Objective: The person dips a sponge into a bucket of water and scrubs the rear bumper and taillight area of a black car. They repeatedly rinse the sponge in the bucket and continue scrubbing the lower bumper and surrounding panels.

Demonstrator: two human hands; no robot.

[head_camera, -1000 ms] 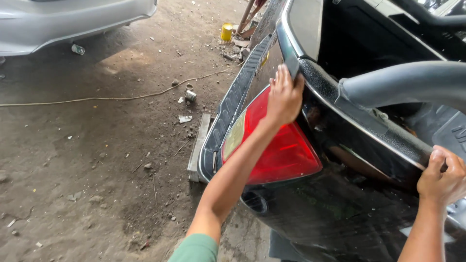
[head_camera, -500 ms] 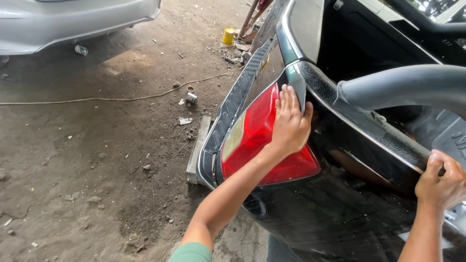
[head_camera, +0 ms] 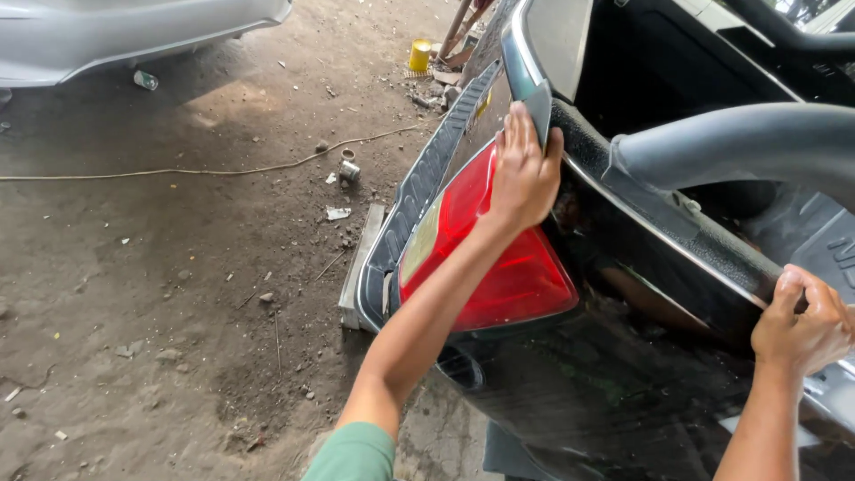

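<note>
Left hand (head_camera: 524,174) slid from panel edge onto red tail light (head_camera: 485,258)

Open-air car repair yard, dirt ground (head_camera: 160,294), black car body (head_camera: 623,392), silver car (head_camera: 134,31), scattered debris

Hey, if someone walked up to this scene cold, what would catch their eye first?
Probably the bright red tail lamp at centre, set in a black car panel, with the left hand pressed flat on its top edge. At right, the right hand grips the panel's upper rim. A yellow can stands out on the dirt ground at top.
</note>
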